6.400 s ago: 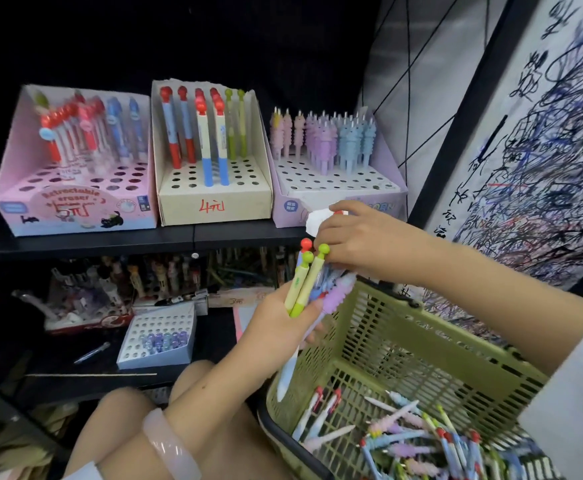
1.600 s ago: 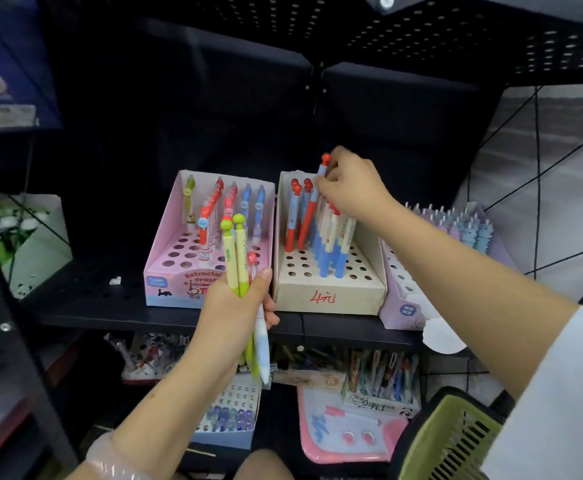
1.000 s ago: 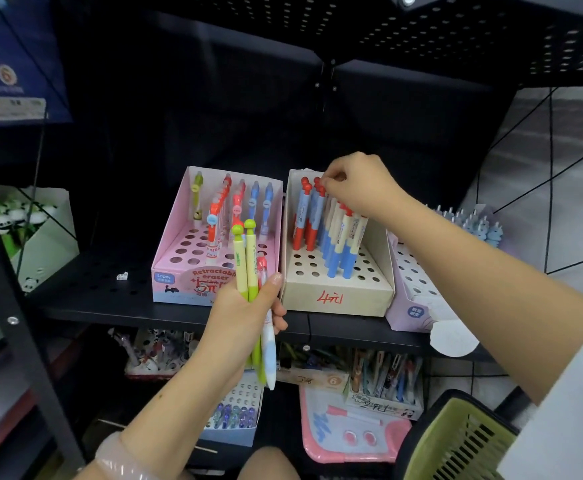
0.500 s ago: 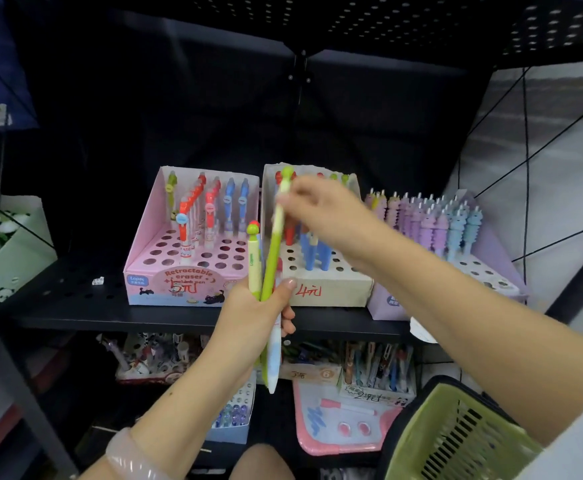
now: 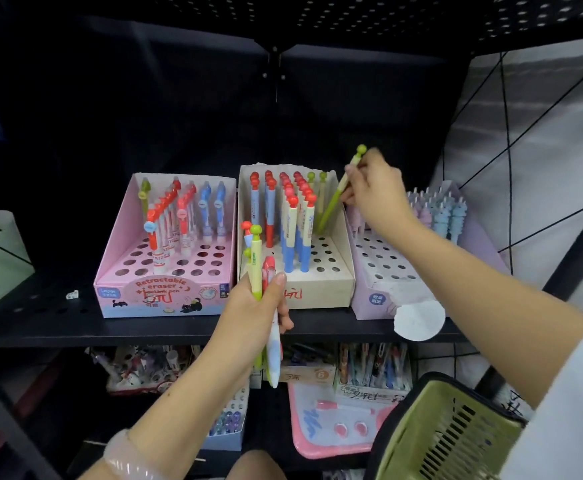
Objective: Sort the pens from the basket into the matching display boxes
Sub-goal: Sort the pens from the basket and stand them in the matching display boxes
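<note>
My right hand (image 5: 374, 194) pinches a green pen (image 5: 338, 194), seating it in the cream box (image 5: 331, 289) at centre; next, my left hand (image 5: 252, 317), clutching spare pens (image 5: 265, 306), supplies another.

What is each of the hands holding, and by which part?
The right hand pinches a green pen near its top end. The left hand grips a small bunch of pens around their middles.
</note>
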Available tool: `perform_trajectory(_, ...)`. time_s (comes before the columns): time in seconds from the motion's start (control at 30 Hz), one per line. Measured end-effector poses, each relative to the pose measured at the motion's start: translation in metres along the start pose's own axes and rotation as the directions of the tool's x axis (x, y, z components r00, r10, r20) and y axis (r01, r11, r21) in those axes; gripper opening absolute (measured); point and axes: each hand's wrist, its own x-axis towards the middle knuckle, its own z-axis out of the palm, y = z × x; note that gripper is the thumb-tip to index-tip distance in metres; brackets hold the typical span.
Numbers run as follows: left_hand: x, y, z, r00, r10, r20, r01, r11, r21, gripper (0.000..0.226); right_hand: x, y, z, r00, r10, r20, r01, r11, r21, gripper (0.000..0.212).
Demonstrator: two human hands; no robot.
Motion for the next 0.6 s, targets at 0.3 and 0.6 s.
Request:
perform_trajectory(0.3, 0.003, -0.008, -0.005, 1.000, 0.012, -0.011, -0.012, 1.000, 0.025, 0.022, 0.014, -0.005, 0.022, 0.991, -0.022, 0.135, 0.043, 0.988, -0.150, 0.019)
perform_trajectory(0.6, 0.002, -0.007, -0.011, 0.999, -0.030, -0.019, 0.031, 0.999, 0.033, 0.028, 0.004, -0.022, 0.018, 1.000, -0.004, -0.014, 0.001, 0.982, -0.190, 0.015)
